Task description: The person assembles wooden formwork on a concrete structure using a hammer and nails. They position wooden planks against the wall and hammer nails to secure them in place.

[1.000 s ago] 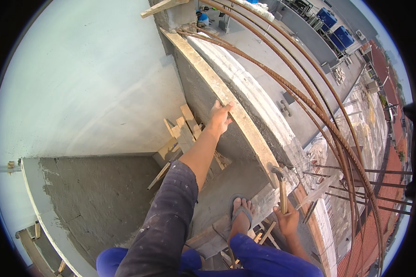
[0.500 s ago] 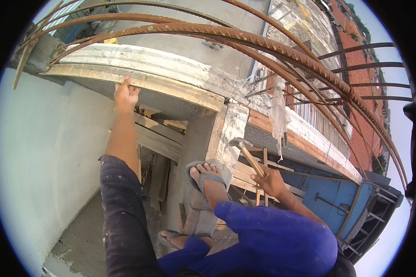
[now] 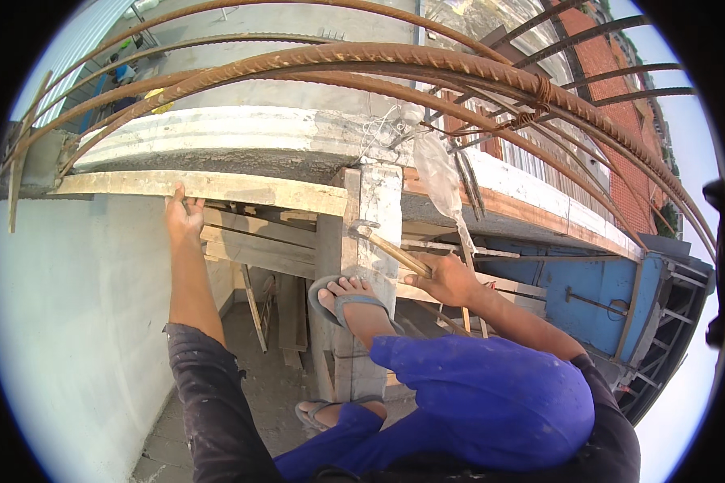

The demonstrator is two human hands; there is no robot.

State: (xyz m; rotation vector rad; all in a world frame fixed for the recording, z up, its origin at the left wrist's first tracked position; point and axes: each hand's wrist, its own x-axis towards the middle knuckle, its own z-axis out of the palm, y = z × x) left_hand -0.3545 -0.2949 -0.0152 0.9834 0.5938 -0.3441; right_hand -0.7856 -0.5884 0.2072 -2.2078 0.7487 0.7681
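Note:
My left hand (image 3: 184, 216) grips the lower edge of a long pale wooden board (image 3: 250, 190), with its fingertips up on the board's face. A narrow strip of rough concrete (image 3: 217, 164) shows between that board and the white-splashed ledge (image 3: 193, 129) behind it. My right hand (image 3: 447, 279) is closed round the wooden handle of a hammer (image 3: 396, 252). The hammer's metal head is beside the board's right end, in front of a white-stained concrete post (image 3: 379, 201).
Rusty rebar rods (image 3: 338, 56) arch across the upper view. A torn plastic sheet (image 3: 439, 173) hangs right of the post. My sandalled feet (image 3: 354, 304) stand on a narrow concrete beam (image 3: 354, 378). Timber planks (image 3: 258, 237) lie below, beside a pale wall (image 3: 72, 306).
The board has come away from the concrete ledge, opening a gap, and my left hand has moved down with it. The hammer has shifted left, nearer the board's end. The view has tilted.

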